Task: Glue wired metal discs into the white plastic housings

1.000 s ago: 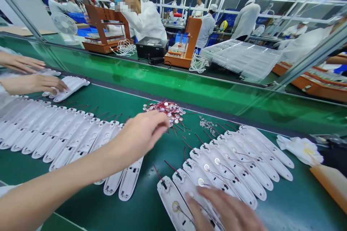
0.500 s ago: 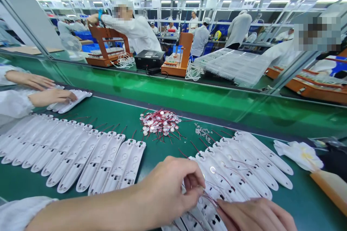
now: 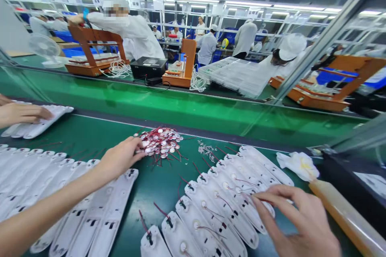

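My left hand (image 3: 125, 154) reaches to the left edge of a pile of small round wired discs (image 3: 163, 144), silvery white with red leads. Its thumb and fingers close around a disc at that edge, partly hidden by the fingers. My right hand (image 3: 298, 217) pinches the thin red wires of a disc (image 3: 238, 190) between thumb and forefinger, above a row of long white plastic shells (image 3: 208, 219). Several shells in this row hold a disc with loose wires, and red leads stick out at their far ends.
More white shells (image 3: 102, 213) lie in a row under my left forearm. Small clear pieces (image 3: 206, 150) are scattered beside the pile. A crumpled white wipe (image 3: 298, 166) and a tan block (image 3: 346, 209) lie right. A co-worker's hand (image 3: 27, 114) touches shells at far left.
My left hand has left the wires near my right hand and moved up and left to the disc pile. My right hand has risen slightly, holding wires. The view has shifted right.
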Demonstrator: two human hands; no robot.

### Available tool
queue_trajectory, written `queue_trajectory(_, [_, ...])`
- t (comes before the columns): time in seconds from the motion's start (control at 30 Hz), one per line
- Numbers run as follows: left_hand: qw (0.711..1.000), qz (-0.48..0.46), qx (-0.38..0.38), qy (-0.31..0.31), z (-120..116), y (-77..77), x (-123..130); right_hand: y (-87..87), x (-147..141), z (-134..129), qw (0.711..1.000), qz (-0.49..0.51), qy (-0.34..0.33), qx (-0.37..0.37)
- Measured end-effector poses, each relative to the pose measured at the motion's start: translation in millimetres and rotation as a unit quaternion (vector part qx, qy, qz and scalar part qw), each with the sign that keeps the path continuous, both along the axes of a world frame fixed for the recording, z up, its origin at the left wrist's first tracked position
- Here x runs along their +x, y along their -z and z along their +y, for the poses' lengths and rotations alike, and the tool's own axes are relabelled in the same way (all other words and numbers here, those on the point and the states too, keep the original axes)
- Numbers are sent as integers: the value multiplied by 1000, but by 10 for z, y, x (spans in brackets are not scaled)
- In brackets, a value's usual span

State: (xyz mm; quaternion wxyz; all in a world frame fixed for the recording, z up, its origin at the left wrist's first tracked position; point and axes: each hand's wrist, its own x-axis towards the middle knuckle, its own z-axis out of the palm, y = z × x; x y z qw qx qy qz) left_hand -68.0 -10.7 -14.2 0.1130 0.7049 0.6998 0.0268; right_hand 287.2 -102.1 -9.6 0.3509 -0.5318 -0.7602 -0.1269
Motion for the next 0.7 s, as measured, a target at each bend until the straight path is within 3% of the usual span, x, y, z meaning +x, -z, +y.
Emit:
queue_trajectory(0.1, [1000, -19, -12, 17, 69, 162, -103, 98, -97, 47, 1000, -4, 5, -28])
queue_trajectory(0.2, [999, -31, -9, 26, 49, 202, -121, 196, -147, 111, 999, -10, 36, -32])
queue_trajectory(0.43, [999, -36, 35, 18, -49, -9, -75, 324, 130, 354, 994, -1, 105, -18])
queue_trajectory(0.7, [992, -84, 89, 29, -107, -248, 137, 428, 245, 443, 994, 9, 110, -14])
